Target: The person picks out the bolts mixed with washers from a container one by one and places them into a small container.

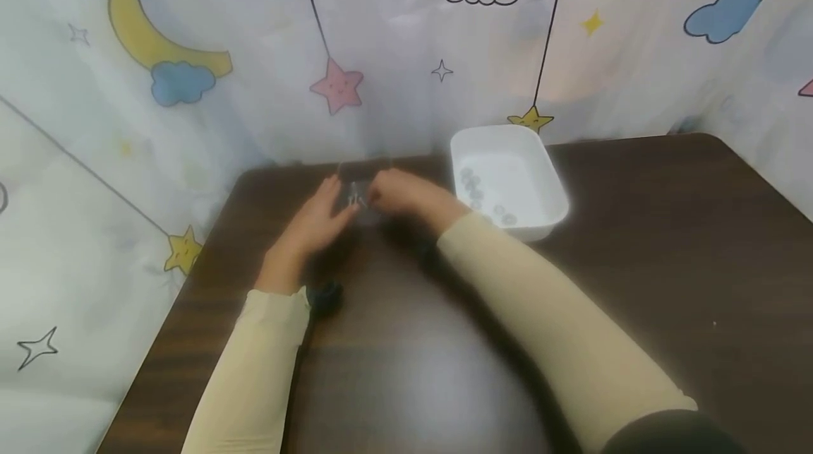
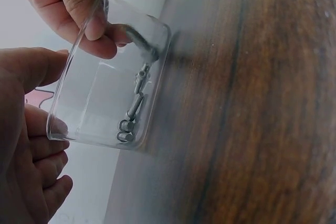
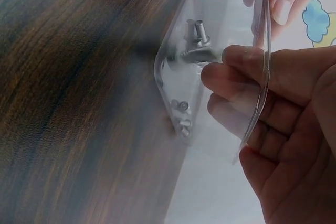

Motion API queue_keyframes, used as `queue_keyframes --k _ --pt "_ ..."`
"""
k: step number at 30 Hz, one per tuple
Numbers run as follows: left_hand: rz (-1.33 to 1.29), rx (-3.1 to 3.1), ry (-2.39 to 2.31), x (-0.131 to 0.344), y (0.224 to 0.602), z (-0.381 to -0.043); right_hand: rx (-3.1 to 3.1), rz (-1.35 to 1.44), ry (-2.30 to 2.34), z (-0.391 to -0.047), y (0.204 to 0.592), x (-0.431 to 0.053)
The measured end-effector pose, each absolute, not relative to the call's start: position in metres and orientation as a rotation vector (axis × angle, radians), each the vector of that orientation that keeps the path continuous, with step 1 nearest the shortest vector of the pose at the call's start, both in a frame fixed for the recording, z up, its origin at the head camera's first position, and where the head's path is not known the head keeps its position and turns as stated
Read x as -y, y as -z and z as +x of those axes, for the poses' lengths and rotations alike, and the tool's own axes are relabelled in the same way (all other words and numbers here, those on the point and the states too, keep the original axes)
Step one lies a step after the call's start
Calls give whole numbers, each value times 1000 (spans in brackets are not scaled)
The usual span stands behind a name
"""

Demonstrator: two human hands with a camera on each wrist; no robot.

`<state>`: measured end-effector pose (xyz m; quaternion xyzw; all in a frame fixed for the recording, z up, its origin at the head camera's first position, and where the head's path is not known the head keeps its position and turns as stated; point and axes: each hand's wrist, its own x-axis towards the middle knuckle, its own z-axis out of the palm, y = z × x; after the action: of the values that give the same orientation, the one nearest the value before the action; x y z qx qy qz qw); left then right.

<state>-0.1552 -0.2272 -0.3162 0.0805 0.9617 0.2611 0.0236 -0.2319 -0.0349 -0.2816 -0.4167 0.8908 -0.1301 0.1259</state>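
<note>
A small clear plastic box stands at the table's far edge, with several small metal bolts along its bottom. My left hand holds the box at its left side, thumb by the rim and a finger at a corner. My right hand comes from the other side and reaches over the rim. Inside the box, its thumb and fingertips pinch one bolt, blurred and tilted. Another bolt shows just beyond it in the right wrist view.
To the right of the box stands a white plastic tub with several small round grey pieces in it. The dark wooden table meets a patterned cloth hanging at its back and left.
</note>
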Motion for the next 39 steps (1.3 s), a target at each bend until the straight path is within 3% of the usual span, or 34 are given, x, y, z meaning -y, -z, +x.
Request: queue_keyframes --k 24,39 --pt "227 -2971 -814 222 312 -154 -2692 -1237 561 -225 273 16" --pt "201 -2984 -852 220 307 -151 -2881 -947 864 -198 218 -87"
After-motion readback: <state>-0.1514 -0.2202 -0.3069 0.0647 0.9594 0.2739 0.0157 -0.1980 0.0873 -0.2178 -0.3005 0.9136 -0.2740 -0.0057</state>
